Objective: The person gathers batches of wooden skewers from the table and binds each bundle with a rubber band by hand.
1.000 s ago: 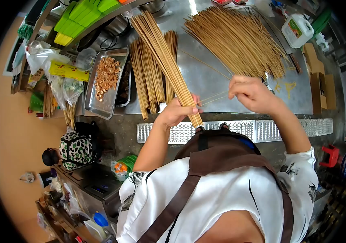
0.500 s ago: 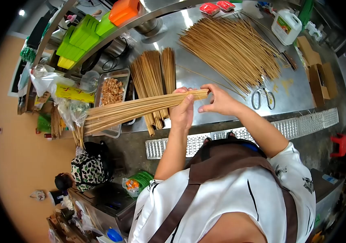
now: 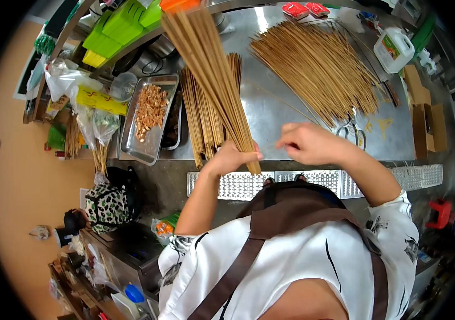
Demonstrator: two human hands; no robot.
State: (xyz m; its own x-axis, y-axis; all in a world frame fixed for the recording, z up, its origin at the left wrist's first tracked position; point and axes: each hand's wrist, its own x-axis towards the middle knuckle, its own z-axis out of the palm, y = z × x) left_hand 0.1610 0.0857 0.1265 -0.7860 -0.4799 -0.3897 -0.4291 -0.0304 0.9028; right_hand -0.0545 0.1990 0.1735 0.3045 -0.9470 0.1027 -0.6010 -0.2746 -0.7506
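Observation:
My left hand (image 3: 231, 159) is closed round the lower end of a bundle of thin brown sticks (image 3: 211, 72), which rises steeply and leans to the upper left. To its right, my right hand (image 3: 310, 144) has its fingers curled in a pinch, apart from the bundle. A faint thin line shows between the hands, too fine to name. Behind the held bundle, more bundled sticks (image 3: 196, 120) lie on the metal table (image 3: 270, 114). A wide loose pile of sticks (image 3: 318, 72) spreads over the table's far right, with scissors (image 3: 352, 133) at its near edge.
A metal tray (image 3: 152, 144) of brown pieces stands left of the bundles. At the right are a white jug (image 3: 394, 50), a knife (image 3: 391, 94) and a cardboard box (image 3: 427, 122). A rack with green bins (image 3: 123, 24) overhangs the back left. Perforated metal strips (image 3: 312, 178) lie below the table edge.
The bundle has swung from nearly level to steeply upright, its far end now up toward the rack. My right hand has drawn away from the bundle's end, and its fingers have curled in.

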